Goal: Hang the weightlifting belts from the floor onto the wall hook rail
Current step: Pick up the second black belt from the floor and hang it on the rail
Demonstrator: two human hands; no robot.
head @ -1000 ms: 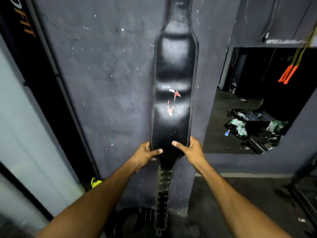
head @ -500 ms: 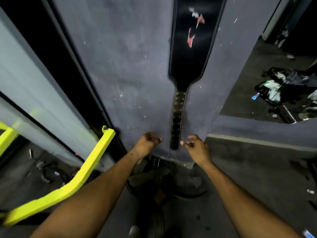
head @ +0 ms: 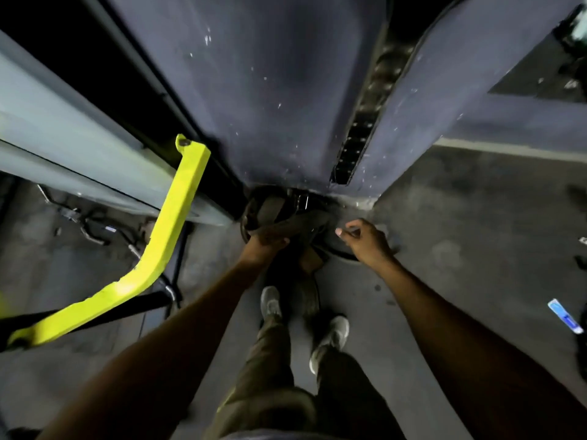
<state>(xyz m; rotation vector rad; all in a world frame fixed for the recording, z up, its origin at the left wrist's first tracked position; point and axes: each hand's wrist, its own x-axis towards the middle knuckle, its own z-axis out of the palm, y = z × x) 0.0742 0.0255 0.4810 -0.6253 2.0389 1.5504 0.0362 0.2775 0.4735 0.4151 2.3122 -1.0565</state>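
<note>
Belts (head: 286, 217) lay tangled under the left fingers (head: 276, 241), which clamped one; right fingers (head: 344, 231) curled empty; neighbours might snag.

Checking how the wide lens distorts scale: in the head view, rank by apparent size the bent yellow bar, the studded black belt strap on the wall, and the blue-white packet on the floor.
1. Bent yellow bar, clearly largest.
2. Studded black belt strap.
3. Blue-white packet, smallest.
</note>
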